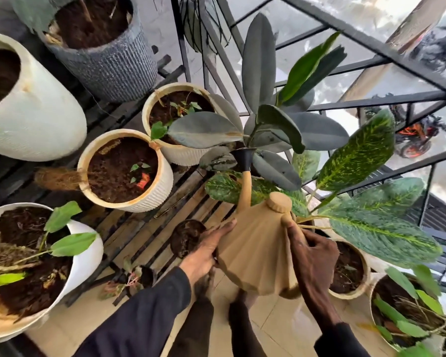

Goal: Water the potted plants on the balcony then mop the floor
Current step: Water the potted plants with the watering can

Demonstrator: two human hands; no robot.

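Watering can: you hold the tan, ribbed watering can [255, 253] in both hands above the tiled floor [276, 328], its long spout rising to a black flared rose [243, 157] among the leaves.
Right hand: your right hand [313, 256] is wrapped around the can's handle, fingers curled tight on it.
Left hand: your left hand [206, 249] lies flat against the can's side, fingers stretched out and pressed to the ribs, steadying rather than gripping.
Nearest plants: the rose sits in the dark leaves of a rubber plant [265, 117]; a speckled green-and-yellow plant [358, 155] spreads just right of the spout, and its cream pot [345, 296] stands beside your right wrist.
Small pot: a small black pot [186, 239] of soil sits just beside your left fingers.
Slatted rack: two ribbed cream pots [129, 167] [175, 119] with seedlings stand on a dark wooden slatted rack [150, 228].
Further left: a grey textured pot [106, 65] and a large white pot [39, 117] stand at the back, and another white pot [83, 264] with broad green leaves is at the lower left.
Railing: a black metal railing [371, 99] runs behind the plants, with a motorcycle [415, 140] on the ground beyond it.
Water: blur hides whether any is flowing from the rose.
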